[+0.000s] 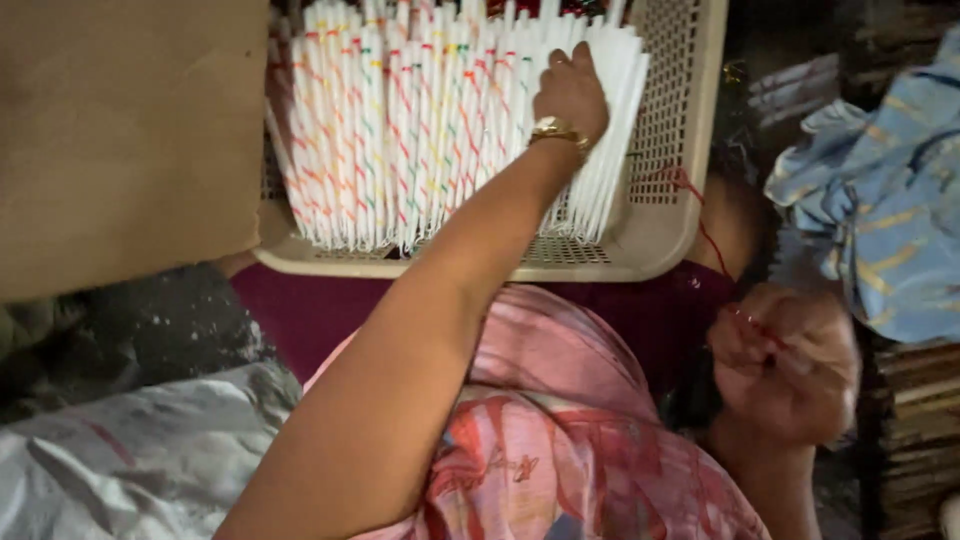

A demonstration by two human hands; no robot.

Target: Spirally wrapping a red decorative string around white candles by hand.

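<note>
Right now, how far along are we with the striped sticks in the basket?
Done: a big batch of white sticks with coloured stripes already stands packed in the cream basket, filling most of it. In hand: the left hand rests on the plain white sticks at the right end; the right hand pinches red thread. Left: a gap along the basket's right side.

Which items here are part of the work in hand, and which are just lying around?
In use: left hand on the white striped sticks in the beige basket; right hand pinching red thread.
Lying about: cardboard sheet, blue cloth, grey plastic sheet.
</note>
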